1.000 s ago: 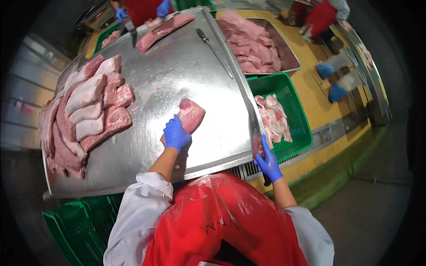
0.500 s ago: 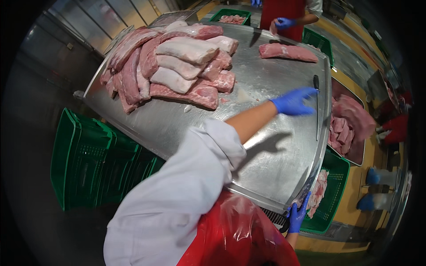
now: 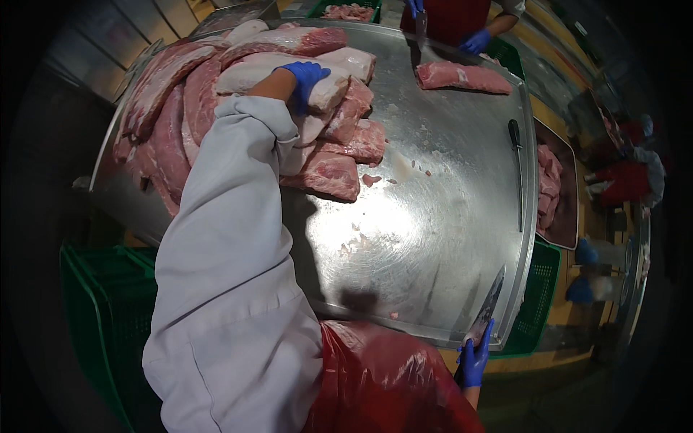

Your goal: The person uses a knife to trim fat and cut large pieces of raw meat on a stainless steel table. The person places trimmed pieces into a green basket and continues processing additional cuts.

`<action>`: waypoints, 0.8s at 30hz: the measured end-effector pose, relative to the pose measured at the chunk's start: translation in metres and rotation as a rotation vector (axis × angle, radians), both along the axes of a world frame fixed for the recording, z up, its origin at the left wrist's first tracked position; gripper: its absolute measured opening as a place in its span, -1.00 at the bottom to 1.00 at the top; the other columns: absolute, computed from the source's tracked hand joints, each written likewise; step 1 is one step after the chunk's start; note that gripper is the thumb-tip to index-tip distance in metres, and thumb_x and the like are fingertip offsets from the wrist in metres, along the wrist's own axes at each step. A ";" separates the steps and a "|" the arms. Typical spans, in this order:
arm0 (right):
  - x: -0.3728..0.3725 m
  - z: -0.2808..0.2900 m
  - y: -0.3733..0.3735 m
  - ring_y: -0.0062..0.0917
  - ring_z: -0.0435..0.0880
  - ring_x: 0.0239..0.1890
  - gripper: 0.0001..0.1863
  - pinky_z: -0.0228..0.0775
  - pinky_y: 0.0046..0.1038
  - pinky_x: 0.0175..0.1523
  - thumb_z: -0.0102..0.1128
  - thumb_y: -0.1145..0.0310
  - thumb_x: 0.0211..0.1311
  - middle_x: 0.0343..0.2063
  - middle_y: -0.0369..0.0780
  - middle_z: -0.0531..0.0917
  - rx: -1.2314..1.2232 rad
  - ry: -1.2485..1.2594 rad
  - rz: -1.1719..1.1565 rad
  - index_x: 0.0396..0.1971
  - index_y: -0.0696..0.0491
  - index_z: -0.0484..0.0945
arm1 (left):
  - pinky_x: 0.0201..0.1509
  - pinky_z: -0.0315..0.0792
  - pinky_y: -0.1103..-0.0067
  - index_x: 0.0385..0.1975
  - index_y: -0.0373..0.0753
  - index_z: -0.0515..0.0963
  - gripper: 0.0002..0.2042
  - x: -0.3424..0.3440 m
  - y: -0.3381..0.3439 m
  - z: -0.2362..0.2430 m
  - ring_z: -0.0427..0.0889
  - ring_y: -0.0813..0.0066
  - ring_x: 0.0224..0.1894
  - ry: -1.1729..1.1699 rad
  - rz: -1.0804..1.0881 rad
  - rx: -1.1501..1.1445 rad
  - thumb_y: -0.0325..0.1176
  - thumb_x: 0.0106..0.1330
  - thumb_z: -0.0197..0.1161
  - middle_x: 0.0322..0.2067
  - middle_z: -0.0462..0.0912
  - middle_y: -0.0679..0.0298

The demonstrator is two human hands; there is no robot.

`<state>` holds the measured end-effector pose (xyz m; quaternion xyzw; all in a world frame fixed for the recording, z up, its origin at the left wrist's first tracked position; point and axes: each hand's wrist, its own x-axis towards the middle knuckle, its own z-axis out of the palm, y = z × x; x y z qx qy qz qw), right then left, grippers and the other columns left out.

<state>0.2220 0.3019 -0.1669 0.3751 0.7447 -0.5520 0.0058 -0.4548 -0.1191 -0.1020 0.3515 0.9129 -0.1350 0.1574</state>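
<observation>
A heap of pork loins [image 3: 172, 130], pink with pale fat sides, covers the far left of the metal table [image 3: 426, 245]. Over a pale, fat-covered pork loin [image 3: 263, 70] on top of this heap, my left hand [image 3: 307, 81] in a blue glove has its fingers curled round the upper side; the fingertips are partly hidden. At the table's near right corner, my right hand [image 3: 473, 359], also gloved, is closed on the handle of a knife [image 3: 488, 307]. Its blade points away from me above the tabletop.
A black-handled sharpening steel [image 3: 516, 162] lies along the right edge. Across the table, a co-worker in a red apron [image 3: 451, 29] holds a knife by another loin [image 3: 462, 77]. A meat-filled bin [image 3: 550, 191] and green crates [image 3: 538, 296] stand to the right, another crate [image 3: 108, 289] left.
My left hand has swung from the right side of the table to the heap. A blurred piece of meat over the right bin is no longer in the air. The right hand's knife shows more fully.
</observation>
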 end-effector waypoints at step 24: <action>0.018 -0.024 -0.035 -0.69 0.50 -0.54 -0.17 0.35 -0.63 -0.55 -0.05 0.59 0.37 -0.47 -0.29 0.56 -0.014 -0.064 -0.003 0.55 -0.22 -0.11 | 0.06 0.36 0.30 0.11 -0.31 0.38 -0.28 0.251 -0.093 -0.064 0.52 0.11 0.02 0.195 -0.314 0.320 -0.30 -0.16 0.45 -0.08 0.52 0.09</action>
